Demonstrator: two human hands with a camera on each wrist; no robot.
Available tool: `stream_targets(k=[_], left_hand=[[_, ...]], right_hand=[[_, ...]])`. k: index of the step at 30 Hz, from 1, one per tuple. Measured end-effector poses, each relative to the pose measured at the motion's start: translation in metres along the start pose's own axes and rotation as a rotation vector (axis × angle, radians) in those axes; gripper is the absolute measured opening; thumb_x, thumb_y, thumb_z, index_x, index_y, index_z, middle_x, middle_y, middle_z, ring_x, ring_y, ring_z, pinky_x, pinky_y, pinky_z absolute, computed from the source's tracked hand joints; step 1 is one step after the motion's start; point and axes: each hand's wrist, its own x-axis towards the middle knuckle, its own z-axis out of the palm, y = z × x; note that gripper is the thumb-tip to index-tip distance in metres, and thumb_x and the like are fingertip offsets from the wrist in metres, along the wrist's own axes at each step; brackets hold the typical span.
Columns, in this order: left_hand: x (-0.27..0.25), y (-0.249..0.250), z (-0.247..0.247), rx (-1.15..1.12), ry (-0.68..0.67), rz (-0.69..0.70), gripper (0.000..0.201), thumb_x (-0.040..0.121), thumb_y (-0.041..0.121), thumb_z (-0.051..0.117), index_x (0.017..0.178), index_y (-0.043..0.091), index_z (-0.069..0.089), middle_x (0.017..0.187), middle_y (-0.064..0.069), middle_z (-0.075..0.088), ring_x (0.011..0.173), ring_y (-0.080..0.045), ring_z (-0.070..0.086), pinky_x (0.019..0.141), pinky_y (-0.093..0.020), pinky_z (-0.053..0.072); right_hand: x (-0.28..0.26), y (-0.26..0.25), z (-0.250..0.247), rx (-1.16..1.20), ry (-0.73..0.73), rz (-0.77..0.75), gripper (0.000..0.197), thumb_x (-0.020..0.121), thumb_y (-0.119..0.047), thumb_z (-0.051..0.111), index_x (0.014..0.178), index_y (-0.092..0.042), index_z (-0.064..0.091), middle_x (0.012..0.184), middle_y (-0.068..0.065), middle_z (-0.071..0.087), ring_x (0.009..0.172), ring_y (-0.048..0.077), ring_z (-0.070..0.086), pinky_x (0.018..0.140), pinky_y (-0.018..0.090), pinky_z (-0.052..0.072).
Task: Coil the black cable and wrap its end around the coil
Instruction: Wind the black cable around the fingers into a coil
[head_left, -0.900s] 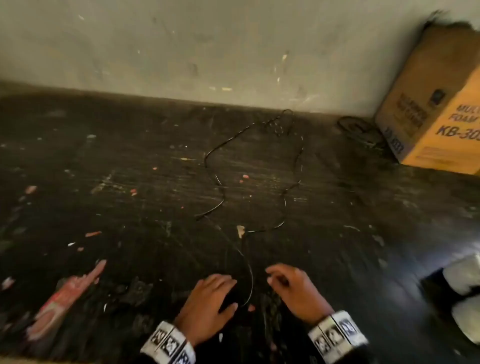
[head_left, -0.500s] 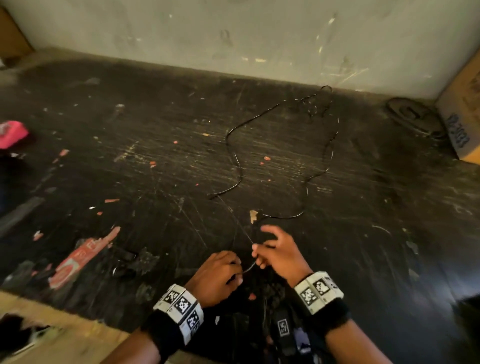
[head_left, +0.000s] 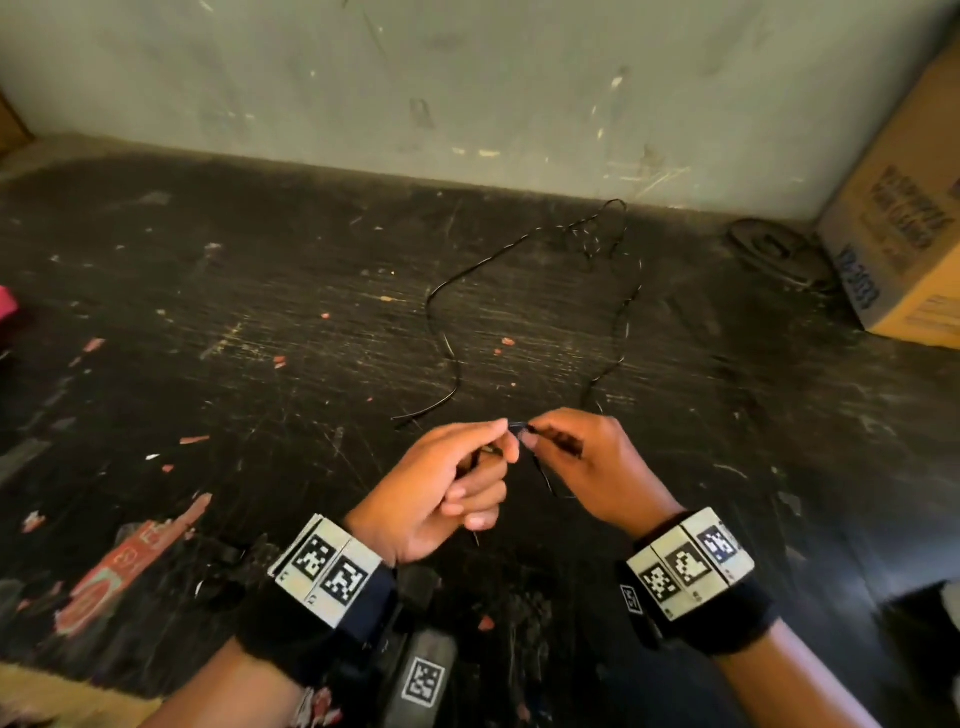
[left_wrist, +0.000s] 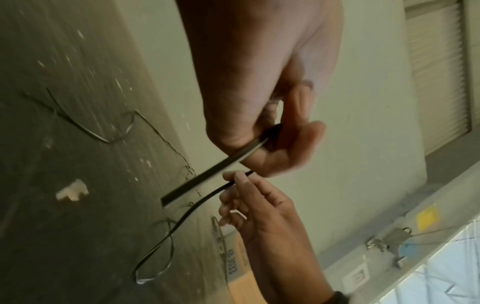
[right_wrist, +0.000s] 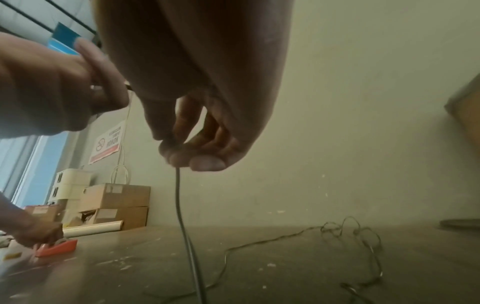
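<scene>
A thin black cable (head_left: 441, 332) lies in a loose, tangled loop on the dark scratched table (head_left: 260, 338), reaching back to the wall. Above the table's near middle, my left hand (head_left: 441, 488) pinches one end of the cable (left_wrist: 215, 176) between thumb and forefinger, a short stub sticking out. My right hand (head_left: 582, 462) pinches the cable (right_wrist: 182, 216) right beside it, fingertips nearly touching the left ones. From the right hand the cable hangs down to the table. The far tangle (right_wrist: 348, 232) lies near the wall.
A cardboard box (head_left: 904, 228) stands at the back right against the wall, with a dark coiled object (head_left: 774, 249) beside it. A red wrapper (head_left: 124, 566) lies at the front left. Another person's hand with a red tape dispenser (right_wrist: 57, 248) shows far left.
Both hands rose off the table and came together, lifting the cable's near end. They went from lying flat beside the cable to pinching it.
</scene>
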Motion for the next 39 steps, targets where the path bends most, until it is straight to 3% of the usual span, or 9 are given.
stream_targets(k=[3, 7, 13, 21, 27, 33, 36, 39], left_hand=[[-0.001, 0.002, 0.014, -0.032, -0.055, -0.014, 0.033, 0.095, 0.027, 0.042, 0.098, 0.002, 0.063, 0.039, 0.004, 0.034, 0.031, -0.006, 0.033, 0.036, -0.021, 0.037], [-0.003, -0.002, 0.034, 0.001, -0.092, -0.043, 0.043, 0.096, 0.03, 0.04, 0.122, 0.001, 0.058, 0.049, -0.002, 0.045, 0.038, -0.009, 0.042, 0.043, -0.026, 0.046], [-0.011, -0.009, 0.055, 0.02, -0.126, -0.021, 0.036, 0.095, 0.025, 0.04, 0.109, 0.002, 0.064, 0.054, -0.005, 0.053, 0.04, -0.01, 0.047, 0.039, -0.023, 0.047], [-0.013, -0.011, 0.061, 0.043, -0.126, -0.043, 0.034, 0.091, 0.026, 0.044, 0.105, 0.002, 0.065, 0.076, -0.013, 0.069, 0.063, -0.018, 0.067, 0.038, -0.021, 0.049], [-0.013, -0.02, 0.062, 0.059, -0.146, -0.069, 0.035, 0.091, 0.028, 0.043, 0.098, 0.003, 0.067, 0.081, -0.017, 0.072, 0.066, -0.02, 0.069, 0.039, -0.022, 0.051], [-0.006, -0.02, 0.062, -0.045, -0.097, 0.068, 0.038, 0.093, 0.031, 0.039, 0.113, 0.008, 0.062, 0.085, -0.016, 0.074, 0.066, -0.018, 0.07, 0.04, -0.022, 0.051], [0.0, -0.016, 0.059, -0.099, -0.051, 0.132, 0.038, 0.097, 0.03, 0.036, 0.124, 0.015, 0.058, 0.099, -0.02, 0.073, 0.075, -0.02, 0.073, 0.045, -0.023, 0.056], [0.005, -0.015, 0.055, -0.07, -0.015, 0.16, 0.038, 0.099, 0.029, 0.034, 0.131, 0.021, 0.053, 0.113, -0.023, 0.069, 0.093, -0.026, 0.072, 0.058, -0.03, 0.06]], right_hand=[[-0.006, -0.002, -0.01, -0.061, 0.061, -0.04, 0.013, 0.088, -0.011, 0.06, 0.098, -0.012, 0.069, 0.087, 0.005, 0.061, 0.078, 0.014, 0.059, 0.068, 0.026, 0.05], [-0.016, -0.002, -0.023, -0.028, 0.059, -0.062, 0.02, 0.088, -0.005, 0.059, 0.105, -0.011, 0.066, 0.096, 0.005, 0.067, 0.088, 0.014, 0.064, 0.076, 0.033, 0.054], [-0.025, -0.009, -0.033, 0.021, 0.067, -0.037, 0.011, 0.094, -0.014, 0.054, 0.093, -0.011, 0.065, 0.083, 0.006, 0.068, 0.078, 0.017, 0.066, 0.07, 0.041, 0.054], [-0.03, -0.01, -0.034, 0.02, 0.113, 0.0, 0.014, 0.094, -0.014, 0.052, 0.091, -0.009, 0.065, 0.081, 0.006, 0.068, 0.074, 0.015, 0.066, 0.067, 0.032, 0.055], [-0.036, -0.005, -0.032, 0.019, 0.152, 0.085, 0.017, 0.095, -0.019, 0.05, 0.094, -0.014, 0.066, 0.079, 0.002, 0.067, 0.073, 0.01, 0.065, 0.065, 0.022, 0.054], [-0.053, -0.01, -0.021, 0.083, 0.082, 0.003, 0.015, 0.088, -0.002, 0.058, 0.097, -0.011, 0.065, 0.088, 0.0, 0.068, 0.082, 0.008, 0.067, 0.069, 0.02, 0.054], [-0.065, -0.02, -0.003, 0.108, 0.044, 0.048, 0.01, 0.089, -0.016, 0.054, 0.085, -0.015, 0.064, 0.071, -0.011, 0.062, 0.065, 0.001, 0.062, 0.061, 0.014, 0.048], [-0.075, -0.035, 0.005, 0.095, -0.073, 0.067, 0.014, 0.092, -0.016, 0.055, 0.079, -0.017, 0.059, 0.065, -0.013, 0.058, 0.059, 0.0, 0.059, 0.06, 0.013, 0.045]])
